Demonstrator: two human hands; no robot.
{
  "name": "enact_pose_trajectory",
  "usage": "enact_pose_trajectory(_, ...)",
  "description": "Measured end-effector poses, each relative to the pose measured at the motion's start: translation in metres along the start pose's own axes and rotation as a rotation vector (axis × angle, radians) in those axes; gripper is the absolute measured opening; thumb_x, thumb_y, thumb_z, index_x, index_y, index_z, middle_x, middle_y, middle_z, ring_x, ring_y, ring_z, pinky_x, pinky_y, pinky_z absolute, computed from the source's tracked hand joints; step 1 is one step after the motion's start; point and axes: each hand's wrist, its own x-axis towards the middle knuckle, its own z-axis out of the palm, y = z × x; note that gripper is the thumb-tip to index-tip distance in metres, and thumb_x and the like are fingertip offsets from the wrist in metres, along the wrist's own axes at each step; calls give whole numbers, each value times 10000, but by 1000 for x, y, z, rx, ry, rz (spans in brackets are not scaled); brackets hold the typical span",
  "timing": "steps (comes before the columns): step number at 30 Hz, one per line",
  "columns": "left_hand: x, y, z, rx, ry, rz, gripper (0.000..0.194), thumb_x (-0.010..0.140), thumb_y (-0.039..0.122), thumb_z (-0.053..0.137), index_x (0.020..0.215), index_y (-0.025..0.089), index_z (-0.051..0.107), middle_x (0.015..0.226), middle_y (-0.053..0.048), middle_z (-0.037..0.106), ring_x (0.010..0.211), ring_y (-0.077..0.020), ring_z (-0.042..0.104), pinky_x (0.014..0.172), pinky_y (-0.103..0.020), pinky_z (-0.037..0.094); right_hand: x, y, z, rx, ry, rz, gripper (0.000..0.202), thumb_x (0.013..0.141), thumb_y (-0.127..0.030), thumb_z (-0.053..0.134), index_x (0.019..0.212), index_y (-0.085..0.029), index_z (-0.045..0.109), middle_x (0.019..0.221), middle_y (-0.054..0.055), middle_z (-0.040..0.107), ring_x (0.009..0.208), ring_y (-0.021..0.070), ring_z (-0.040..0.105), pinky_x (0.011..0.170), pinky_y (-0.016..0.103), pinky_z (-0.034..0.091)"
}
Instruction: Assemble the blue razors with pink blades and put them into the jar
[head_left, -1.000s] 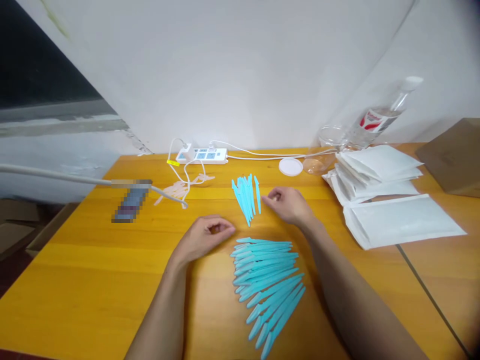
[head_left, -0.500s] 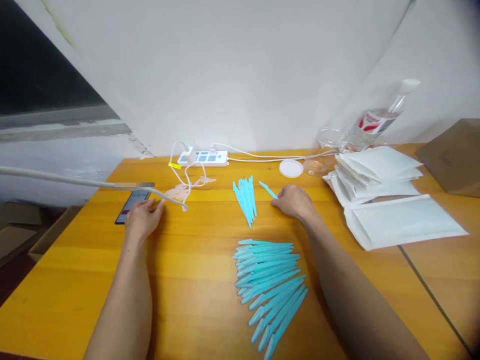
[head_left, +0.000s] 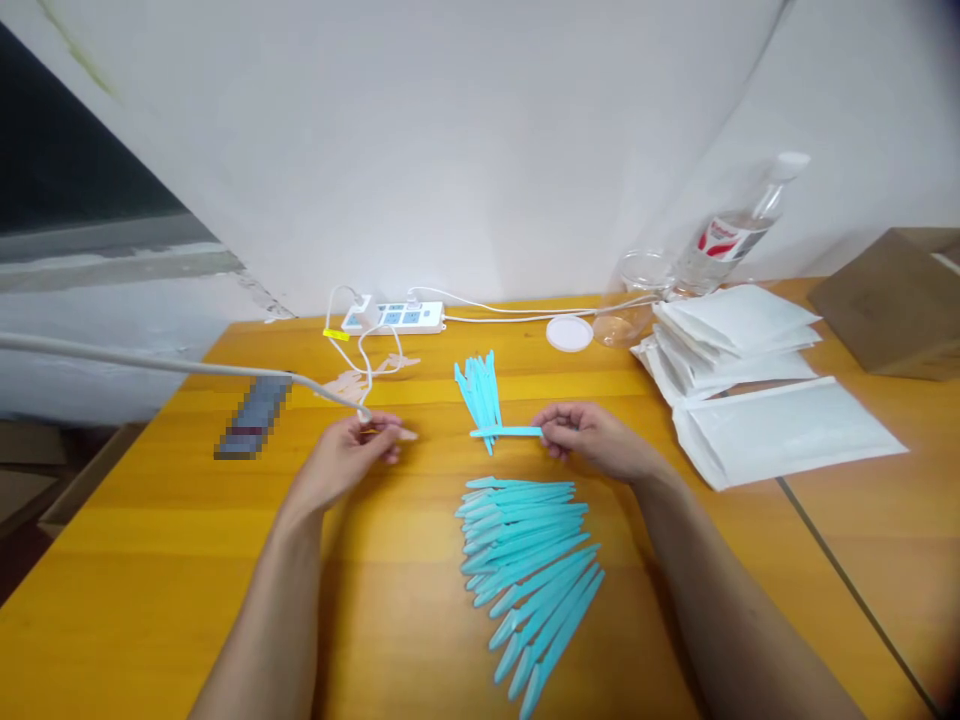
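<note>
My left hand [head_left: 349,455] is closed in a pinch on a small pale, translucent blade cap [head_left: 407,435], its tip pointing right. Across from it my right hand [head_left: 596,438] grips the end of a light-blue eyebrow razor [head_left: 514,431], held level with its blade end to the left. Behind that razor lies a small bunch of blue razors [head_left: 478,385]. Nearer to me, a fan of several blue razors [head_left: 536,545] with pale covers over their blade ends spreads on the table. More pale caps [head_left: 345,384] are scattered beyond my left hand.
A white power strip [head_left: 397,318] with cables sits by the wall. One white cable [head_left: 187,368] hangs across the left side above a phone [head_left: 253,415]. At the right are white padded envelopes [head_left: 787,425], a bottle [head_left: 724,245], a clear tub [head_left: 634,300], a white lid [head_left: 568,334] and a cardboard box [head_left: 892,300].
My left hand has moved right from beside the phone and now shows a cap in its fingers. My right hand has brought the razor nearer and turned it level.
</note>
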Motion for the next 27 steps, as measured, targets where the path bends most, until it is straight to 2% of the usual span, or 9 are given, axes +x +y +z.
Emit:
enact_pose_trajectory(2, -6, 9, 29, -224, 18, -6, 424, 709, 506, 785, 920, 146, 709, 813, -64, 744, 693, -155, 666, 732, -281, 537, -1, 6, 5, 44, -31, -3, 242, 797, -363, 675, 917, -156, 637, 739, -13, 613, 620, 98, 542, 628, 243, 449)
enact_pose_trajectory(4, -8, 13, 52, -355, 46, -19, 406, 691, 464, 827, 914, 140, 727, 786, -56, 742, 695, -140, 662, 735, -265, 533, -1, 10, 8, 32, -25, -18, 268, 819, -389, 672, 944, -155, 637, 755, -14, 604, 642, 99, 538, 642, 245, 441)
enact_pose_trajectory(7, -9, 9, 70, -421, 62, -41, 379, 690, 432, 847, 905, 135, 751, 745, -46, 734, 661, -119, 642, 687, -239, 521, 1, 11, 10, -8, -21, -47, 278, 840, -405, 663, 958, -154, 639, 763, -16, 588, 665, 101, 529, 662, 249, 434)
enact_pose_trajectory(10, -10, 3, 74, -421, 38, -66, 377, 672, 424, 863, 881, 126, 764, 735, -55, 734, 639, -118, 634, 653, -237, 517, 1, 9, 9, -13, -31, -55, 291, 845, -426, 662, 956, -159, 638, 764, -18, 583, 667, 103, 520, 666, 252, 429)
enact_pose_trajectory(18, -13, 0, 65, -432, 48, -46, 339, 696, 408, 853, 883, 139, 764, 723, -37, 728, 627, -105, 625, 651, -219, 506, 0, 12, 7, -11, -53, -56, 317, 853, -457, 665, 969, -163, 639, 779, -17, 582, 679, 107, 519, 675, 258, 426)
enact_pose_trajectory(24, -16, 9, 82, -341, -23, -51, 381, 708, 459, 825, 889, 131, 761, 706, -37, 723, 613, -113, 614, 631, -228, 494, 1, 12, 11, -45, -86, -66, 328, 860, -479, 652, 972, -172, 644, 779, -20, 585, 676, 105, 506, 643, 246, 408)
enact_pose_trajectory(27, -19, 11, 85, -212, -90, -3, 344, 769, 464, 770, 911, 150, 769, 804, -57, 758, 672, -139, 643, 657, -246, 499, -3, 8, 14, -112, -128, -53, 322, 865, -484, 640, 941, -173, 665, 744, -22, 602, 633, 100, 494, 588, 234, 377)
